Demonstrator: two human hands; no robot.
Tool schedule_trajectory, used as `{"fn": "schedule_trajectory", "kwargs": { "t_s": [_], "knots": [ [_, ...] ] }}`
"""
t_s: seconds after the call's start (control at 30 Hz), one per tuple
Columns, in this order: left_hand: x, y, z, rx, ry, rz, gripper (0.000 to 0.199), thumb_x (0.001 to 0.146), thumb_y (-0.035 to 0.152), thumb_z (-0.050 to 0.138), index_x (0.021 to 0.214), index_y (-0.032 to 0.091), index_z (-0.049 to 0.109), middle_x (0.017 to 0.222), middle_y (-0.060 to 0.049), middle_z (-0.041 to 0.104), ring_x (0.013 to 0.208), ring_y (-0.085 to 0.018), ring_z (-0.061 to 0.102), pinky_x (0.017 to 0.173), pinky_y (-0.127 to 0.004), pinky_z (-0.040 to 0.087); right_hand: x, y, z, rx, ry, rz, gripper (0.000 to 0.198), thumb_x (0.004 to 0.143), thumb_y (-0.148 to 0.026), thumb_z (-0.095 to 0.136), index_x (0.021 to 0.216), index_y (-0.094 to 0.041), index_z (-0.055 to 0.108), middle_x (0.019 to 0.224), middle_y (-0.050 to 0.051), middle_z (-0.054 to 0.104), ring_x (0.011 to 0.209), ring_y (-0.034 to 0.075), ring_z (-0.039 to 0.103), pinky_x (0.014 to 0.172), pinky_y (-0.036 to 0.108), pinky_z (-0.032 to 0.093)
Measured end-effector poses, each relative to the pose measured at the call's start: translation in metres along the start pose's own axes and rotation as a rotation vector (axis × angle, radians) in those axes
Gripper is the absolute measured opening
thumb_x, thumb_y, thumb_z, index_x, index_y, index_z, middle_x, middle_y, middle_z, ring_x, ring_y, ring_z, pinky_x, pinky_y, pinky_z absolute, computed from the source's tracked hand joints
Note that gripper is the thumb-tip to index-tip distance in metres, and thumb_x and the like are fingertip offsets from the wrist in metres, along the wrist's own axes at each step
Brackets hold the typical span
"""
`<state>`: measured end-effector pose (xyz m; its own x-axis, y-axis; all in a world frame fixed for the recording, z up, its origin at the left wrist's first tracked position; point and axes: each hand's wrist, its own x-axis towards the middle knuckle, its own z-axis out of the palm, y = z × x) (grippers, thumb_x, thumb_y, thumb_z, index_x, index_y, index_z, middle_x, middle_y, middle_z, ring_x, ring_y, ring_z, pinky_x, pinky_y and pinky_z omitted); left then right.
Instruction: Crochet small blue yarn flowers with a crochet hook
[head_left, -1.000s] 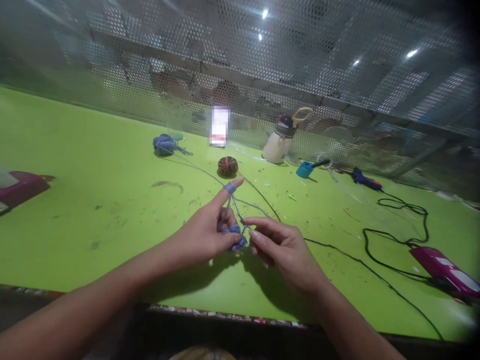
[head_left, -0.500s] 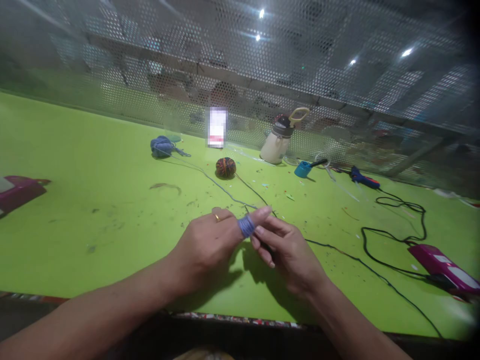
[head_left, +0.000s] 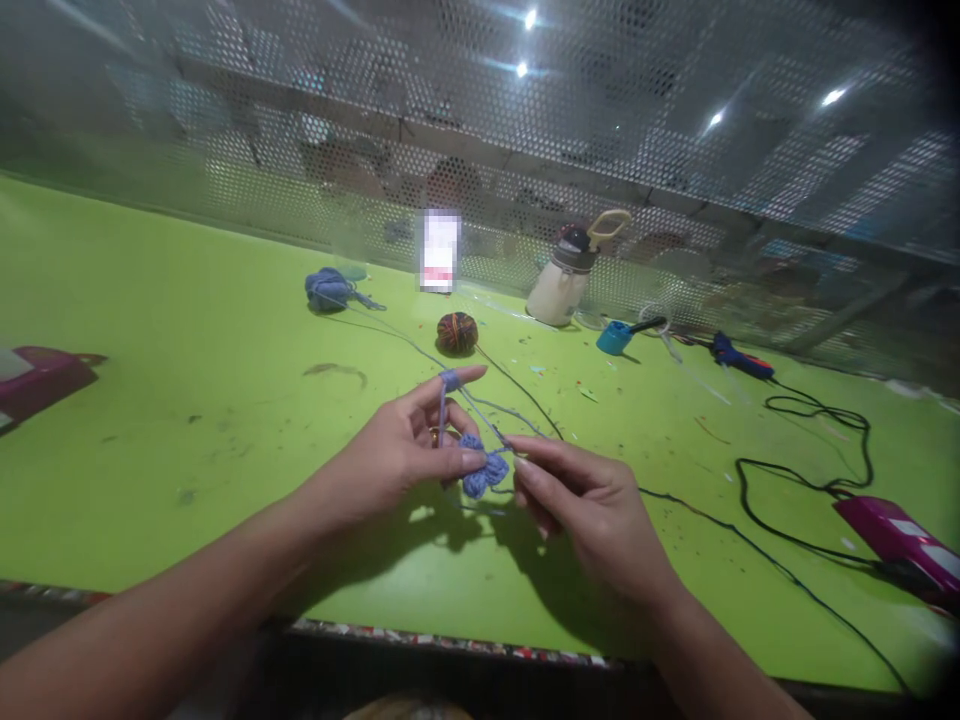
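My left hand [head_left: 401, 440] pinches a small blue-purple crocheted piece [head_left: 474, 484] with rounded lobes between thumb and fingers. Blue yarn [head_left: 450, 381] is wound several times around its outstretched index finger, and a strand drops from there toward the piece. My right hand [head_left: 592, 500] is closed just to the right of the piece. A thin crochet hook [head_left: 511, 446] seems to be in its fingertips, mostly hidden, with its tip at the yarn. At the back left lies the blue yarn ball [head_left: 327, 289], its strand running to my hands.
A dark multicoloured yarn ball [head_left: 457, 333] sits mid-table, trailing a strand rightward. Behind stand a lit phone [head_left: 439, 250] and a bottle [head_left: 559, 285]. A blue pot [head_left: 615, 338], a glue gun [head_left: 741, 357] and a corded magenta device [head_left: 896, 540] are right; another magenta object [head_left: 49, 380] is left.
My left hand has turned and its index finger has lifted away from my right hand, bringing the crocheted piece into view. The view has shifted slightly.
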<state>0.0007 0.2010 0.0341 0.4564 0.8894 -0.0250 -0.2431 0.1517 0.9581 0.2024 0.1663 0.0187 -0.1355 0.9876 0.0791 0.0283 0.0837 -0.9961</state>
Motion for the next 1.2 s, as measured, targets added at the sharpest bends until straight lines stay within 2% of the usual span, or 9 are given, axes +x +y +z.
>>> {"fn": "schedule_trajectory", "kwargs": {
  "t_s": [0.2,0.33,0.47,0.6,0.73,0.87,1.07,1.2],
  "knots": [
    [-0.004,0.003,0.002,-0.01,-0.026,0.029,0.068,0.079,0.014,0.074,0.139,0.026,0.047,0.087,0.002,0.059,0.078,-0.013,0.058,0.072,-0.028,0.049,0.0,-0.005,-0.008,-0.114,-0.049,-0.112,0.018,0.086,-0.026,0.069,0.101,-0.027,0.079,0.059,-0.001,0.059,0.049,0.01,0.045,0.044,0.023,0.035],
    [-0.007,0.003,0.005,0.022,-0.009,0.065,0.062,0.08,0.013,0.073,0.136,0.026,0.051,0.087,0.002,0.059,0.078,-0.012,0.057,0.072,-0.027,0.049,-0.002,-0.014,-0.012,-0.267,-0.065,-0.212,0.023,0.086,-0.02,0.068,0.103,-0.03,0.078,0.065,0.0,0.067,0.052,0.011,0.052,0.045,0.024,0.04],
    [-0.009,0.004,0.007,0.047,-0.027,0.067,0.059,0.081,0.012,0.071,0.136,0.025,0.052,0.088,0.002,0.059,0.077,-0.012,0.057,0.072,-0.026,0.049,-0.005,-0.023,-0.014,-0.346,-0.099,-0.3,0.032,0.085,-0.014,0.067,0.105,-0.037,0.077,0.082,0.0,0.076,0.063,0.014,0.063,0.054,0.025,0.049],
    [-0.009,0.005,0.008,0.042,-0.04,0.07,0.058,0.082,0.013,0.07,0.136,0.026,0.052,0.088,0.002,0.059,0.078,-0.011,0.057,0.073,-0.026,0.049,-0.006,-0.026,-0.018,-0.413,-0.135,-0.321,0.035,0.086,-0.012,0.066,0.108,-0.036,0.076,0.09,0.0,0.078,0.075,0.017,0.069,0.064,0.028,0.053],
    [-0.01,0.004,0.008,0.056,-0.032,0.068,0.056,0.082,0.011,0.069,0.134,0.025,0.054,0.087,0.001,0.06,0.077,-0.012,0.057,0.071,-0.026,0.048,-0.005,-0.027,-0.023,-0.503,-0.205,-0.361,0.036,0.088,-0.011,0.063,0.113,-0.036,0.073,0.082,0.0,0.075,0.068,0.015,0.067,0.06,0.026,0.051],
    [-0.009,0.004,0.009,0.075,-0.035,0.06,0.056,0.083,0.012,0.069,0.135,0.023,0.053,0.086,0.001,0.059,0.076,-0.012,0.056,0.07,-0.026,0.048,-0.004,-0.027,-0.028,-0.583,-0.254,-0.36,0.034,0.09,-0.014,0.061,0.115,-0.035,0.072,0.088,0.001,0.077,0.072,0.016,0.069,0.062,0.027,0.051],
    [-0.009,0.005,0.008,0.107,-0.069,0.051,0.06,0.085,0.01,0.066,0.14,0.022,0.046,0.087,0.002,0.058,0.076,-0.01,0.055,0.071,-0.024,0.048,-0.003,-0.032,-0.031,-0.582,-0.277,-0.377,0.042,0.089,-0.009,0.06,0.116,-0.039,0.07,0.092,-0.004,0.076,0.076,0.013,0.069,0.066,0.023,0.051],
    [-0.009,0.004,0.008,0.128,-0.077,0.061,0.058,0.086,0.01,0.065,0.139,0.023,0.047,0.088,0.002,0.057,0.077,-0.01,0.055,0.071,-0.023,0.049,-0.001,-0.035,-0.029,-0.575,-0.286,-0.376,0.042,0.089,-0.008,0.06,0.116,-0.039,0.071,0.091,-0.004,0.076,0.075,0.014,0.069,0.066,0.024,0.051]
  ]
}}
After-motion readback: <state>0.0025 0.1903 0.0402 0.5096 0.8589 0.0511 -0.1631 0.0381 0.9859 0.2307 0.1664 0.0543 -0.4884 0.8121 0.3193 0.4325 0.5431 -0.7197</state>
